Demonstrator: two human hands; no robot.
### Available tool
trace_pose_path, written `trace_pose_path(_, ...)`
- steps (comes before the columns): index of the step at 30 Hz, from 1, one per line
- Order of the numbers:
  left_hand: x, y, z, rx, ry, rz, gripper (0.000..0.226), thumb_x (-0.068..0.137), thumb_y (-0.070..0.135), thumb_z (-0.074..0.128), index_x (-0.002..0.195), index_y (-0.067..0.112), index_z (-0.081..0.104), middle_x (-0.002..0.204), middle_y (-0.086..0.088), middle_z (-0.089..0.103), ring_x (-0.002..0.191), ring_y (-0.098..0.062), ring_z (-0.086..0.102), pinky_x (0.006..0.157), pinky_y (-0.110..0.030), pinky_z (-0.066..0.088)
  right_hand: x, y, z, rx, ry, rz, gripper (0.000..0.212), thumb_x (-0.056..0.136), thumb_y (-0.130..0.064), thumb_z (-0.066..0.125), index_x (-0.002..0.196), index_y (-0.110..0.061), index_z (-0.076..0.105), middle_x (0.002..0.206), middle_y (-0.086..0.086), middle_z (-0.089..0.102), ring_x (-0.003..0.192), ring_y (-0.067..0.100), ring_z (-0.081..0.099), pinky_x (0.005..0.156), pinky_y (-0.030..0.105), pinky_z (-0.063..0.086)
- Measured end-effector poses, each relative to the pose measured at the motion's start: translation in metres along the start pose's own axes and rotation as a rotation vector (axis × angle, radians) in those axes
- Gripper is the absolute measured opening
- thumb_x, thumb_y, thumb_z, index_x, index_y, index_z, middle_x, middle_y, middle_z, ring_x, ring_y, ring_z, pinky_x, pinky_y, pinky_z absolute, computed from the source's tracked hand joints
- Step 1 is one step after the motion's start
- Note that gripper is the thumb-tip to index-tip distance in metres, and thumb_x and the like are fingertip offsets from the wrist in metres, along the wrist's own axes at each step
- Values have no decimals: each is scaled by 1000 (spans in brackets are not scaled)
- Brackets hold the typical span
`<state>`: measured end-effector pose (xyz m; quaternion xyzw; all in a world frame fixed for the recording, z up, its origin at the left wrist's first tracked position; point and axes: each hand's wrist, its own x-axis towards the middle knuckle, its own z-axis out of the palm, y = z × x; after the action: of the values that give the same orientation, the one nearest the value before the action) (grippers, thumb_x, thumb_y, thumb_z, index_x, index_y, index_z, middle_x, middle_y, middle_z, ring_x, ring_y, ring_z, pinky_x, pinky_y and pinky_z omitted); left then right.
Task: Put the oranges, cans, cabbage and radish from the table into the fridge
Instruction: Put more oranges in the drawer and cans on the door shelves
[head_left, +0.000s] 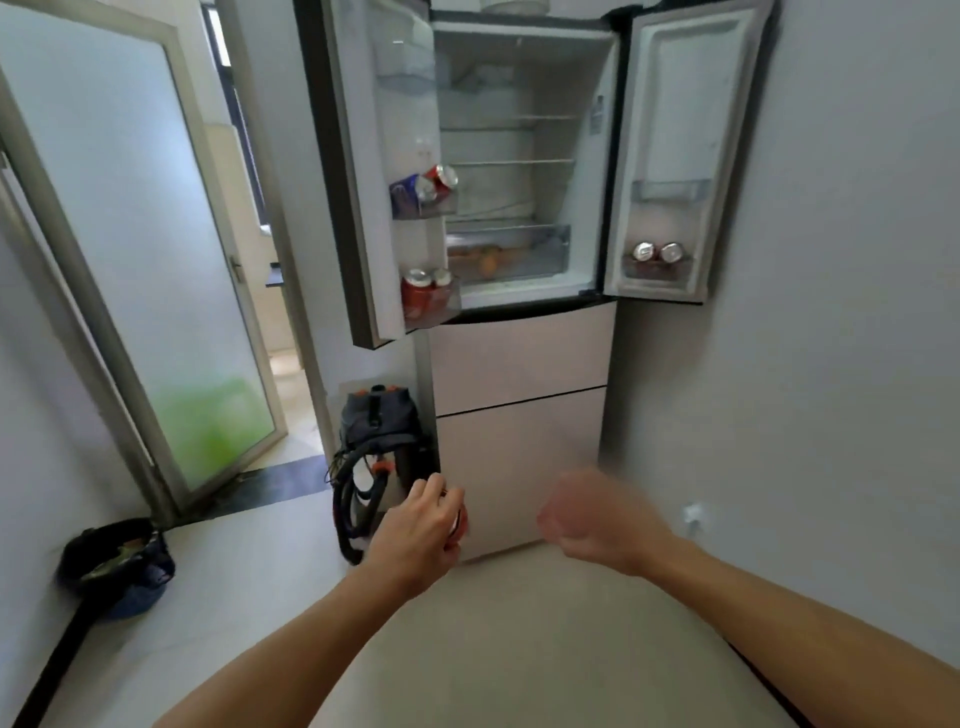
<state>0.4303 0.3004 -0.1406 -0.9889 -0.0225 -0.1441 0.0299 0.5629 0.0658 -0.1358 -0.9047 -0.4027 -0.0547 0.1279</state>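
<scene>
The fridge (519, 358) stands ahead with both upper doors swung open. Cans sit in the left door's middle bin (428, 187) and lower bin (423, 291), and two cans (657, 253) stand in the right door's bin. Oranges (488, 260) lie in the clear drawer inside. My left hand (421, 530) is closed around a red can (460, 522), mostly hidden by the fingers, low in front of the fridge drawers. My right hand (597, 519) is blurred, fingers curled, and I cannot tell whether it holds anything.
A vacuum cleaner with a coiled hose (376, 452) stands against the fridge's left side. A dark bin (117, 566) sits on the floor at the left. A frosted glass door (156, 260) stands open at the left; a wall (831, 364) runs along the right.
</scene>
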Motion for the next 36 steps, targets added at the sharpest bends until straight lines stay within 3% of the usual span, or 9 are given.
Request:
trace_pose_path(4,101,-8,30,-15,16,102,50,63,39,77,103,17,56,93,-2,55,80,-20,58,43,-28,51,55,60,-7,-30,56,96,66,69,-54,67,125,-25,50,116,-4,57,92,21,62,76,29,51)
trace_pose_path(9,234,-19,35,-69,69,217,41,81,39,60,114,17,51,105,-5,53,95,-26,57,59,-38,55,129,122,-34,-31,130,202,72,69,-58,69,129,-27,45,122,-6,53,99,18,60,82,26,51)
trace_pose_path(12,306,-15,27,-108,126,268,48,88,42,57,126,16,47,118,-5,47,104,-24,50,72,-38,54,163,158,-56,-43,190,251,75,69,-55,72,133,-28,42,126,-6,52,101,17,59,83,21,48)
trace_pose_path(17,422,0,19,-176,263,334,49,86,42,61,125,16,49,117,-4,49,103,-22,50,70,-34,53,222,223,-96,-53,324,284,75,72,-46,76,136,-25,42,129,-3,51,106,20,58,83,19,43)
trace_pose_path(27,668,45,-39,-357,586,243,60,79,41,73,127,14,47,121,-6,45,108,-23,47,80,-42,53,377,377,-220,-113,654,201,73,74,-39,79,135,-19,44,128,5,52,106,26,58,88,37,53)
trace_pose_path(32,769,54,-68,-391,750,199,62,79,37,75,128,13,45,122,-7,44,110,-22,46,82,-38,53,453,437,-272,-104,790,173,72,74,-33,79,135,-17,46,128,6,50,107,28,58,87,38,49)
trace_pose_path(36,831,60,-75,-363,775,204,62,81,37,73,130,15,44,125,-8,43,112,-24,46,83,-39,53,500,472,-293,-100,839,189,71,77,-32,77,138,-18,43,131,7,46,111,29,55,90,37,47)
